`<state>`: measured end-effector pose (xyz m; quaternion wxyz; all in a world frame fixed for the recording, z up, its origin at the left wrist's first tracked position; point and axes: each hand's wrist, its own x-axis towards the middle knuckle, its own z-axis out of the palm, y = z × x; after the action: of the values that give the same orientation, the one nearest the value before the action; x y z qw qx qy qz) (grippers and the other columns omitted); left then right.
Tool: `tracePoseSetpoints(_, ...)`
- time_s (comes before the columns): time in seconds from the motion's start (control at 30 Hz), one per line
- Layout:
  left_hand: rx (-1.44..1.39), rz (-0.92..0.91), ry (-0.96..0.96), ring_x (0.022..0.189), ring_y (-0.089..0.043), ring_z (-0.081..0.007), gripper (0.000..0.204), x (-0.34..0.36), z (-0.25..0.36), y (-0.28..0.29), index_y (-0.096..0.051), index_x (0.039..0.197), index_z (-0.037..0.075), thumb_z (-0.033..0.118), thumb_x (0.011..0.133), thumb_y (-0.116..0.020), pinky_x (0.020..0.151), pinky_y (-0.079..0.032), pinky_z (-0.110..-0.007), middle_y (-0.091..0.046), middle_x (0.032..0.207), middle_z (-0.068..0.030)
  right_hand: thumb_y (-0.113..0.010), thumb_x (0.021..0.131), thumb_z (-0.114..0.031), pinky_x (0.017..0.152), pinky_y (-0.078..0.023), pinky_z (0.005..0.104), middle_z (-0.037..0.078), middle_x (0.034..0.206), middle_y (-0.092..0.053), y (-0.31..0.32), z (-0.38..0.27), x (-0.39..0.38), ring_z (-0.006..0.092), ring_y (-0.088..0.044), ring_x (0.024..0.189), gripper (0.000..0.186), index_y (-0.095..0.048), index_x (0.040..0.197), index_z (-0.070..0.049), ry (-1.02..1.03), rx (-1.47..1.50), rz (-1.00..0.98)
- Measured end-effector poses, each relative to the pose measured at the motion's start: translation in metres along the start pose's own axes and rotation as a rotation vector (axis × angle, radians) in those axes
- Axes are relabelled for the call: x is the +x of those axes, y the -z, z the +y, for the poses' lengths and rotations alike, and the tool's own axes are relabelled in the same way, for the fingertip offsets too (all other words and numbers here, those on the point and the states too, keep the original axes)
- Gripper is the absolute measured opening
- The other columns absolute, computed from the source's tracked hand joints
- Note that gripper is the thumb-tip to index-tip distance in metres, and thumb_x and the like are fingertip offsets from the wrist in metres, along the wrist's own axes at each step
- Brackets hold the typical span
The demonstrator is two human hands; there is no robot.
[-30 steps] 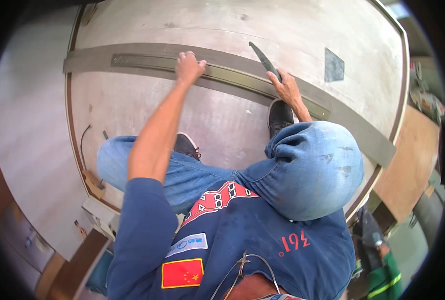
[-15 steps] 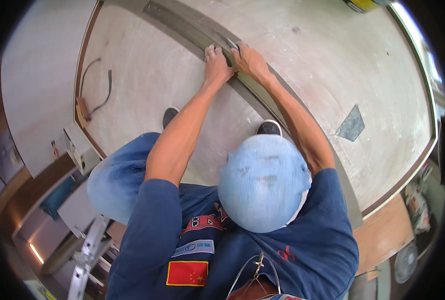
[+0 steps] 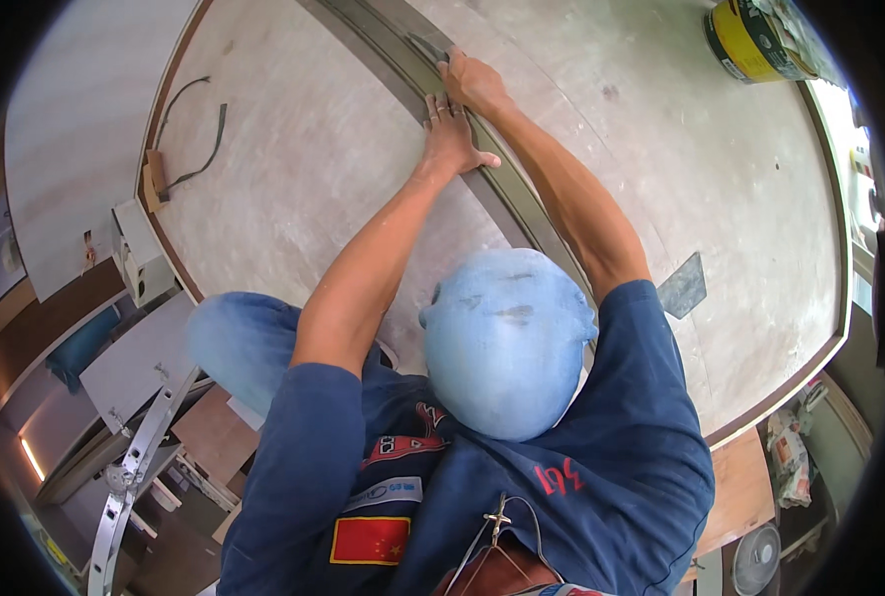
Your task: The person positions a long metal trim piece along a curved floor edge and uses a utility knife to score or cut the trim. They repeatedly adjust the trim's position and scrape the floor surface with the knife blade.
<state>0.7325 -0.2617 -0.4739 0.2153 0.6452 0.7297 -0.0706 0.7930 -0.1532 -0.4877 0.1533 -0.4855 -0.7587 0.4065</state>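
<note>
A long grey-green straight strip [image 3: 510, 187] lies along a darker grey band on a pale, dusty board [image 3: 293, 149]. My left hand [image 3: 452, 141] presses down on the strip, fingers stretched forward and thumb spread out to the right. Just beyond it, my right hand [image 3: 474, 83] is closed around a tool with a thin, pointed grey blade [image 3: 426, 46]. The blade points away to the left and lies close over the strip's far part. My fingers hide its handle, so the exact kind of tool does not show.
A yellow and black bucket [image 3: 750, 42] stands at the far right. A grey four-sided flat piece [image 3: 683, 285] lies on the board at right. Dark cord [image 3: 219, 139] curls at left by a small brown block [image 3: 154, 181]. A metal ladder [image 3: 129, 467] leans lower left; a fan [image 3: 756, 558] sits lower right.
My right hand has slid farther away along the strip with the blade, parting from my left hand. The left thumb has spread outward. The view has shifted, bringing more of the bucket in.
</note>
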Motion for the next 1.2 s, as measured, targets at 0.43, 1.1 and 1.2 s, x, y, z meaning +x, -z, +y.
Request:
tracePoseSetpoints(0.43, -0.013, 0.017, 0.035, 0.144, -0.007, -0.0463, 0.145, -0.011, 0.017, 0.0, -0.01, 0.145, -0.014, 0.063, 0.048, -0.086, 0.11, -0.027, -0.06, -0.01, 0.154, -0.0304, -0.046, 0.097, -0.03, 0.062, -0.049, 0.0542, 0.029, 0.079, -0.064, 0.001, 0.059, -0.041, 0.0462, -0.063, 0.075, 0.032, -0.046, 0.115, -0.004, 0.375, -0.291, -0.079)
tracePoseSetpoints(1.1, 0.016, -0.081, 0.136, 0.145, -0.004, -0.0434, 0.145, -0.004, 0.017, 0.011, -0.009, 0.147, -0.01, 0.064, 0.049, -0.085, 0.113, -0.023, -0.057, -0.01, 0.154, -0.0286, -0.051, 0.095, -0.027, 0.064, -0.05, 0.0508, 0.024, 0.087, -0.066, 0.029, 0.019, -0.107, 0.0441, -0.064, 0.076, 0.028, -0.048, 0.107, -0.001, -0.05, -0.16, 0.064)
tracePoseSetpoints(1.2, -0.022, -0.041, 0.094, 0.145, -0.004, -0.0446, 0.144, -0.008, 0.021, 0.013, -0.007, 0.147, -0.009, 0.063, 0.049, -0.085, 0.112, -0.024, -0.059, -0.01, 0.154, -0.03, -0.049, 0.096, -0.029, 0.064, -0.047, 0.0543, 0.029, 0.081, -0.064, 0.019, 0.012, -0.046, 0.0466, -0.062, 0.077, 0.029, -0.045, 0.106, -0.002, -0.042, -0.084, 0.04)
